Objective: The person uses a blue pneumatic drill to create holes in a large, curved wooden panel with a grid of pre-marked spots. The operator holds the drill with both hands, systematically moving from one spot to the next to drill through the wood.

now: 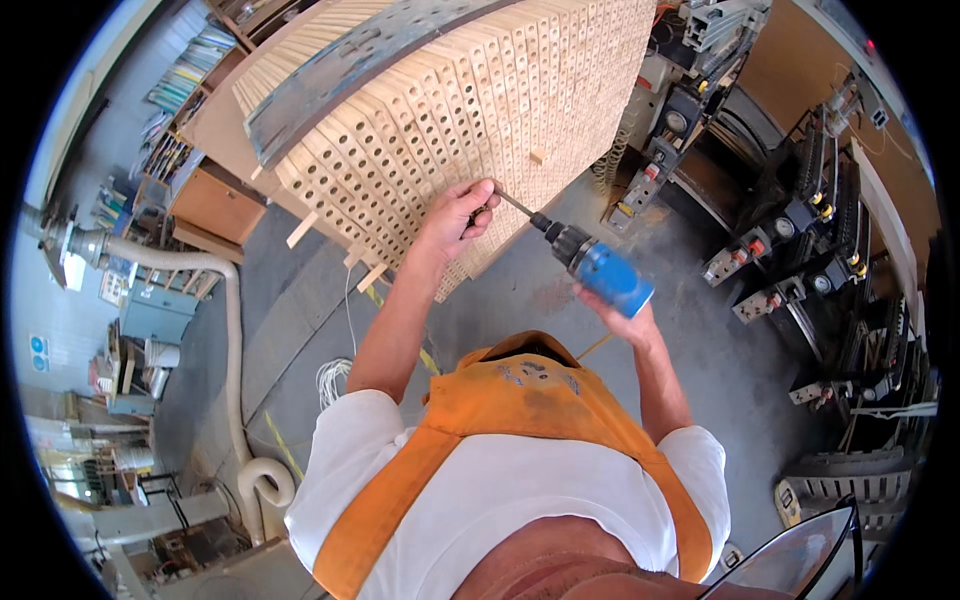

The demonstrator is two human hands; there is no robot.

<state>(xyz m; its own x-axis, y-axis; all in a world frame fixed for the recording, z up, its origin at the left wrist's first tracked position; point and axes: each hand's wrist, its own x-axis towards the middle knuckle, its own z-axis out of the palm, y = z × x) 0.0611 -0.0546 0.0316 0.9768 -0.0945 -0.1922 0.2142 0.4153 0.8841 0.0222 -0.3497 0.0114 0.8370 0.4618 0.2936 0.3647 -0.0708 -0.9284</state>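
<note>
A blue and black cordless drill (606, 272) is gripped in my right hand (622, 314), its long bit (516, 203) pointing up and left toward the wood. My left hand (458, 218) is closed, with thumb and forefinger pinched at the bit's tip. Something small and dark shows between its fingers, too small to name. Just beyond my left hand stands a big stack of pale wooden strips (430, 120) with rows of round holes in their faces. A small wooden peg (538, 156) sticks out of the stack, right of my left hand.
A worn blue-grey board (345, 75) lies along the stack's top. Wooden slats (302, 228) jut from its lower left. Machines with gauges (780, 240) line the right side. A ribbed hose (233, 340) and a coiled white cable (333, 382) are on the left.
</note>
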